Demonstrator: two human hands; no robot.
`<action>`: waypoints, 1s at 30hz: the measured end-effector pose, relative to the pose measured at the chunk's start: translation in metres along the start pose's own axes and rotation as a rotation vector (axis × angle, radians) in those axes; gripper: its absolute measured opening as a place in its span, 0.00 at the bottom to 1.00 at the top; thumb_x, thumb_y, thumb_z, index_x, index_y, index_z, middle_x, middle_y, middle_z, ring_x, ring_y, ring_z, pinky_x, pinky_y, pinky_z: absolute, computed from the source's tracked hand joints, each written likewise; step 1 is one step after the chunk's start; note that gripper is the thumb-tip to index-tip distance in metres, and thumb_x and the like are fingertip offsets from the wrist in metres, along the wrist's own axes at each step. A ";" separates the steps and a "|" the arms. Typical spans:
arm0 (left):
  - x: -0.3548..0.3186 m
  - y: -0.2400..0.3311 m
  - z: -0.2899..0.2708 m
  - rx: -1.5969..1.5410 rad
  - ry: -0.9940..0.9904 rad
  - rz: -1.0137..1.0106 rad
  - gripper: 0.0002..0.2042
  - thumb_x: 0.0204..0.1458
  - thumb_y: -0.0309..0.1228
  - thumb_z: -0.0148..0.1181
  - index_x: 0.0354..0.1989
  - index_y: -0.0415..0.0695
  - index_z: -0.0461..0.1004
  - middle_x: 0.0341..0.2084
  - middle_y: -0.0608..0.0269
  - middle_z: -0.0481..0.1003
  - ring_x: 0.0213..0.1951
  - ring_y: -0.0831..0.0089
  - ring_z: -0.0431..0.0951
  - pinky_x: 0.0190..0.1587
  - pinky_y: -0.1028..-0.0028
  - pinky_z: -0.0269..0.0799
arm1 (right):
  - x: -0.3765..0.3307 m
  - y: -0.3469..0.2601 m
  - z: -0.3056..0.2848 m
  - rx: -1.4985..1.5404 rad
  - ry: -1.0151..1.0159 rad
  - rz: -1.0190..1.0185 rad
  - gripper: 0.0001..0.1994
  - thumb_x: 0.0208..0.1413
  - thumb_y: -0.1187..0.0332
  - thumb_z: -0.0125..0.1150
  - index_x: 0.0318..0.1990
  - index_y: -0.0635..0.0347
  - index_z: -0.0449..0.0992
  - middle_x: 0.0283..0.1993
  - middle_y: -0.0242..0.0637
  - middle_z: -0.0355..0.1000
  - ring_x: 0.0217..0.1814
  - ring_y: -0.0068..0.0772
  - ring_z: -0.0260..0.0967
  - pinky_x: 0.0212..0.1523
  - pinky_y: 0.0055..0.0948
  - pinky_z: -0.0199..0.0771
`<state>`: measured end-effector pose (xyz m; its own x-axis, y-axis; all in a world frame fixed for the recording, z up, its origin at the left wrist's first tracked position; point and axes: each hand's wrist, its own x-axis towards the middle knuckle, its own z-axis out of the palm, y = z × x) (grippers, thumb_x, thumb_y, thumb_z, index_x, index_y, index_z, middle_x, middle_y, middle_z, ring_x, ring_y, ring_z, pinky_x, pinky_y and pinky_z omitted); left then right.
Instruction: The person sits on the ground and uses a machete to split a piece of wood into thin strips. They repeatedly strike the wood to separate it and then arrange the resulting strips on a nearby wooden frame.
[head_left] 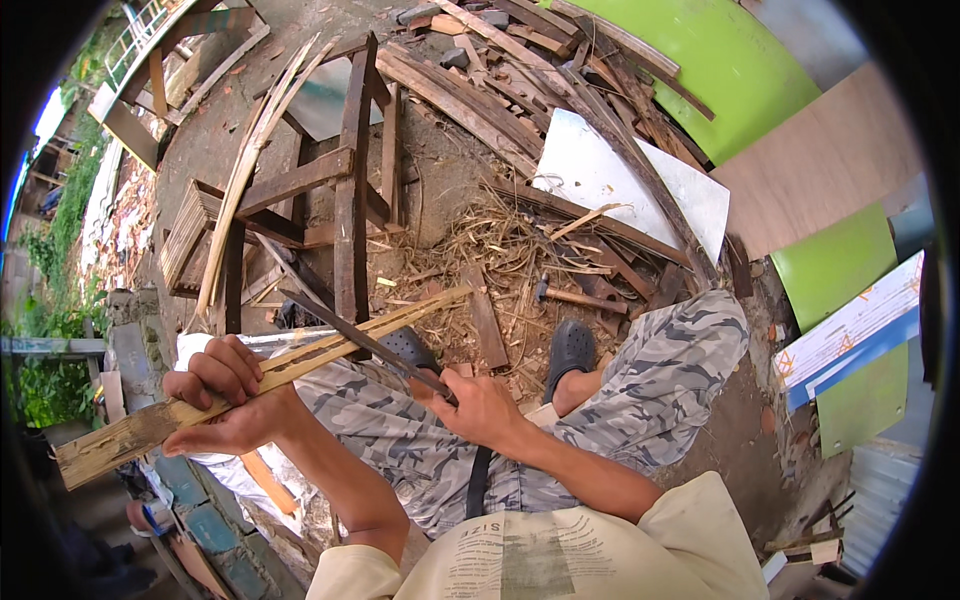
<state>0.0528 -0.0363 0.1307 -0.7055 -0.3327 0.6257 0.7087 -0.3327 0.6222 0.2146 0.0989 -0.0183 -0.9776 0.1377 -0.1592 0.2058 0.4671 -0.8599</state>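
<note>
Holding a long pale strip (110, 445) slantwise in front of you, your left hand (232, 410) is closed around it near its broad end, fingers over the top and thumb beneath. Your right hand (485, 408) is wrapped round the near end of a long dark blade (345, 328), which crosses over the strip near your left knee; I cannot tell whether its edge bites in. Under your arms spread your camouflage trousers (650, 370), and the strip's thin end reaches past your left clog (410, 346). Just beyond your right clog (573, 345) lies a hammer (585, 298). Farther off, a heap of shavings (490, 240) sits between a dark wooden frame (355, 190) and a white board (630, 180). Beyond them, piled timber (470, 115) lies near a bright green panel (720, 60).
</note>
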 end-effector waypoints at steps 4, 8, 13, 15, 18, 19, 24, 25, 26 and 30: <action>0.000 0.000 0.006 0.015 -0.012 -0.021 0.32 0.59 0.71 0.36 0.24 0.52 0.53 0.08 0.73 0.50 0.11 0.83 0.47 0.14 0.81 0.42 | 0.016 0.107 0.027 0.087 -0.036 0.383 0.20 0.55 0.56 0.58 0.43 0.67 0.77 0.27 0.56 0.77 0.34 0.65 0.76 0.41 0.55 0.77; 0.006 -0.006 -0.005 0.033 0.008 -0.020 0.32 0.58 0.71 0.36 0.24 0.52 0.53 0.08 0.73 0.50 0.11 0.83 0.47 0.15 0.81 0.42 | 0.015 0.050 0.011 -0.040 0.034 0.230 0.15 0.55 0.59 0.57 0.35 0.66 0.76 0.27 0.63 0.74 0.34 0.66 0.75 0.36 0.53 0.76; 0.009 -0.008 0.000 0.045 0.006 -0.026 0.32 0.57 0.72 0.36 0.24 0.52 0.53 0.08 0.73 0.49 0.11 0.83 0.47 0.15 0.81 0.42 | 0.011 0.050 0.027 0.009 0.119 0.035 0.14 0.55 0.61 0.57 0.37 0.65 0.76 0.25 0.63 0.73 0.32 0.65 0.75 0.35 0.53 0.76; 0.007 -0.008 0.007 0.020 -0.009 -0.035 0.32 0.57 0.72 0.36 0.24 0.52 0.53 0.08 0.73 0.50 0.11 0.83 0.47 0.15 0.80 0.42 | 0.024 0.115 0.037 -0.012 0.050 0.300 0.14 0.55 0.60 0.57 0.37 0.65 0.77 0.25 0.63 0.73 0.32 0.66 0.75 0.36 0.53 0.76; 0.007 -0.011 0.001 -0.004 -0.034 -0.036 0.32 0.57 0.72 0.36 0.24 0.52 0.53 0.08 0.73 0.50 0.11 0.83 0.47 0.15 0.80 0.43 | 0.028 0.113 0.027 -0.018 -0.039 0.429 0.18 0.55 0.56 0.57 0.40 0.66 0.77 0.29 0.65 0.75 0.36 0.66 0.76 0.40 0.55 0.77; 0.006 -0.009 -0.004 -0.009 -0.039 -0.040 0.32 0.58 0.72 0.36 0.24 0.52 0.53 0.09 0.72 0.50 0.11 0.83 0.47 0.15 0.80 0.43 | 0.024 0.093 0.025 -0.020 -0.022 0.363 0.18 0.55 0.56 0.57 0.40 0.65 0.77 0.29 0.65 0.75 0.36 0.66 0.76 0.39 0.55 0.77; 0.008 -0.010 0.000 -0.017 -0.033 -0.044 0.32 0.57 0.71 0.38 0.25 0.52 0.54 0.08 0.73 0.51 0.11 0.83 0.48 0.16 0.81 0.43 | 0.015 0.064 0.036 0.074 0.085 0.039 0.16 0.55 0.56 0.57 0.40 0.61 0.75 0.26 0.63 0.74 0.33 0.69 0.75 0.36 0.56 0.75; 0.006 -0.010 -0.001 -0.041 -0.060 -0.052 0.32 0.57 0.71 0.39 0.25 0.52 0.54 0.08 0.74 0.51 0.11 0.83 0.48 0.16 0.81 0.43 | 0.018 0.077 0.037 0.012 0.043 0.154 0.18 0.56 0.55 0.57 0.40 0.63 0.75 0.27 0.63 0.74 0.34 0.69 0.75 0.38 0.56 0.76; 0.006 -0.009 -0.001 -0.067 -0.090 -0.056 0.31 0.57 0.71 0.39 0.25 0.52 0.54 0.08 0.74 0.51 0.11 0.83 0.48 0.16 0.81 0.43 | 0.022 0.099 0.038 -0.036 0.029 0.265 0.19 0.56 0.54 0.57 0.41 0.64 0.75 0.27 0.63 0.74 0.34 0.68 0.75 0.38 0.55 0.76; 0.007 -0.005 -0.018 -0.227 -0.209 -0.098 0.31 0.56 0.72 0.41 0.25 0.53 0.55 0.08 0.74 0.51 0.11 0.83 0.49 0.16 0.80 0.43 | 0.021 0.125 0.034 -0.096 -0.019 0.436 0.21 0.57 0.54 0.57 0.42 0.68 0.76 0.28 0.63 0.75 0.35 0.68 0.76 0.39 0.55 0.77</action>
<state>0.0449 -0.0531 0.1233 -0.7385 -0.1086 0.6655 0.6023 -0.5500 0.5785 0.2184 0.1305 -0.1452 -0.7988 0.3241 -0.5068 0.6015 0.4481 -0.6614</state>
